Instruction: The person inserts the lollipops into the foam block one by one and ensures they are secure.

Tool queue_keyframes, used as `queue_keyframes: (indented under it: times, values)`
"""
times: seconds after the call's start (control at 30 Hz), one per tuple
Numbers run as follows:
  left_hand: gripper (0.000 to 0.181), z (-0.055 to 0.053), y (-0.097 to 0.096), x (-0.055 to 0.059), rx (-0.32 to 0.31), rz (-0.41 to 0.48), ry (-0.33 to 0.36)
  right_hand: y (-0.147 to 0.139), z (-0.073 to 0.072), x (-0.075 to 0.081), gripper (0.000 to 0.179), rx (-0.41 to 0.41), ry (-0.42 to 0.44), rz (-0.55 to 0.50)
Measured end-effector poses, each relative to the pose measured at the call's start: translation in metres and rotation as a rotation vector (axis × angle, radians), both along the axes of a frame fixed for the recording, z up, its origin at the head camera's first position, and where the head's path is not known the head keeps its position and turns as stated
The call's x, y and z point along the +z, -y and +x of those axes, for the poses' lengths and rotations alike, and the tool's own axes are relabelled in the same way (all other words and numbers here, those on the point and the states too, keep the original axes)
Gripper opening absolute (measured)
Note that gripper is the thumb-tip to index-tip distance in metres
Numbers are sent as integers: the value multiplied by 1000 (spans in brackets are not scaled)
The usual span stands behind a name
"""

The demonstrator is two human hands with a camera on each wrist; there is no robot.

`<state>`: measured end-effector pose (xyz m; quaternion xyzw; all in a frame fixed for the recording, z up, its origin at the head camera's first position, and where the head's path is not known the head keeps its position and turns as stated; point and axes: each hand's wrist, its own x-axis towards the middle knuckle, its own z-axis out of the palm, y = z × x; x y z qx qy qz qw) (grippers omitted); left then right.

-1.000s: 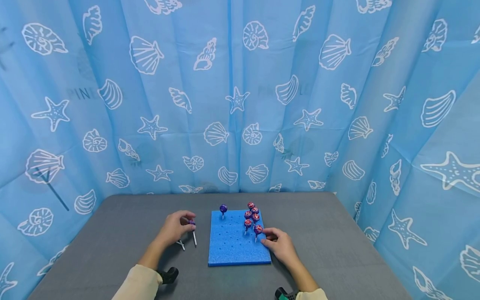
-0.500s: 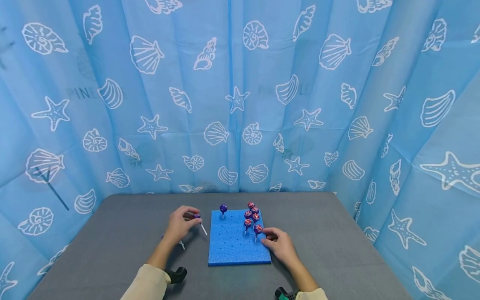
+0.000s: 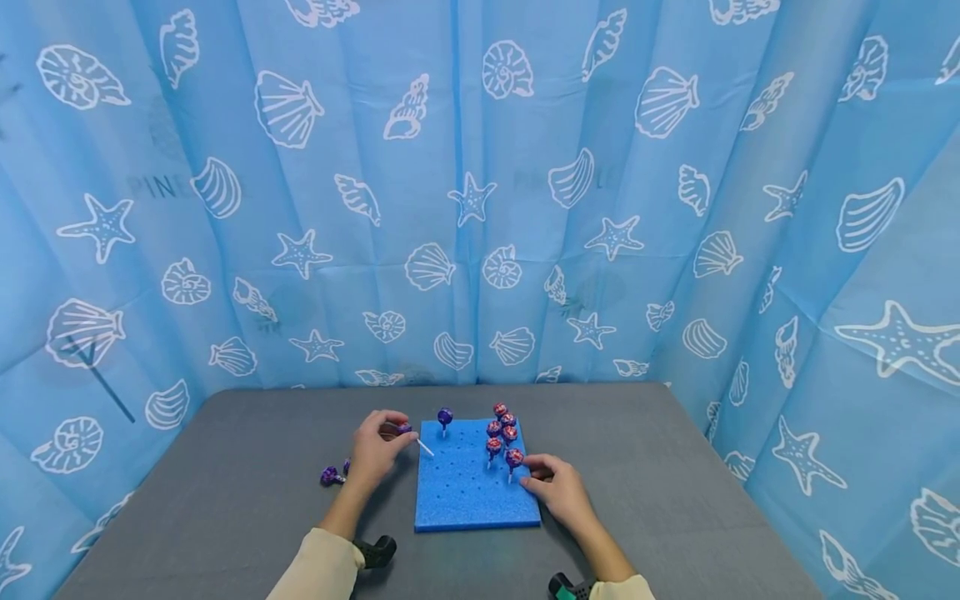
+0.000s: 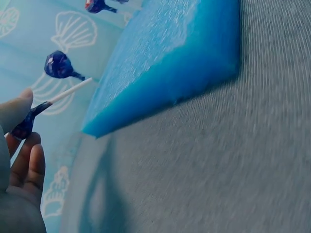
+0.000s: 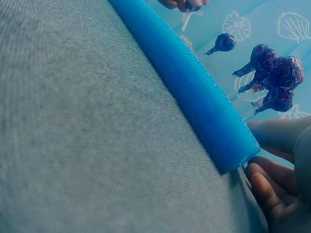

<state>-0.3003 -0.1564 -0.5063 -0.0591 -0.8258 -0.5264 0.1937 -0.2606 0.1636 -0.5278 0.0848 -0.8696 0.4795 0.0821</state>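
Note:
My left hand (image 3: 375, 450) pinches a purple-wrapped lollipop (image 4: 26, 121) by its candy end. Its white stick (image 3: 425, 447) slants down over the left edge of a blue foam board (image 3: 472, 504) dotted with small holes. At the board's right edge, my right hand (image 3: 562, 492) grips the foam, fingers at its side and corner. Close to those fingertips stands a red-and-purple lollipop (image 3: 513, 458), stick down in the board. Several similar lollipops (image 5: 286, 73) stand in a cluster behind it. One purple lollipop (image 3: 445, 416) is upright at the back left corner.
Loose purple lollipops (image 3: 330, 476) lie on the grey table (image 3: 637, 467) left of my left forearm, which partly hides them. A blue curtain (image 3: 480, 208) with white shell prints hangs behind the table and along its sides.
My left hand has moved right with the lollipop, bringing its stick from beside the board to over its left edge. Loose lollipops now show behind the forearm. My right hand stays put.

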Motion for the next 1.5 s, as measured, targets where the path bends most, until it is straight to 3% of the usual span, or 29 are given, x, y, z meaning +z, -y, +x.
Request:
queue_keyframes:
  times: [0.2, 0.33, 0.73, 0.93, 1.2, 1.5]
  values:
    - [24, -3, -11, -3, 51, 18, -34, -1, 0, 0, 24, 8, -7, 5]
    - [24, -4, -17, -2, 53, 30, -29, -2, 0, -1, 24, 14, -7, 1]
    - [25, -4, -24, -6, 27, -80, -136, -3, -1, -4, 24, 24, -47, 7]
    - [25, -6, -26, -4, -17, -135, -147, -3, -1, -3, 24, 9, -21, -7]
    - [28, -3, -33, 4, -72, -102, -176, -3, 0, -3, 24, -2, -16, -16]
    - [27, -4, -42, 4, -73, -71, -209, -2, -2, -4, 24, 12, -11, -11]
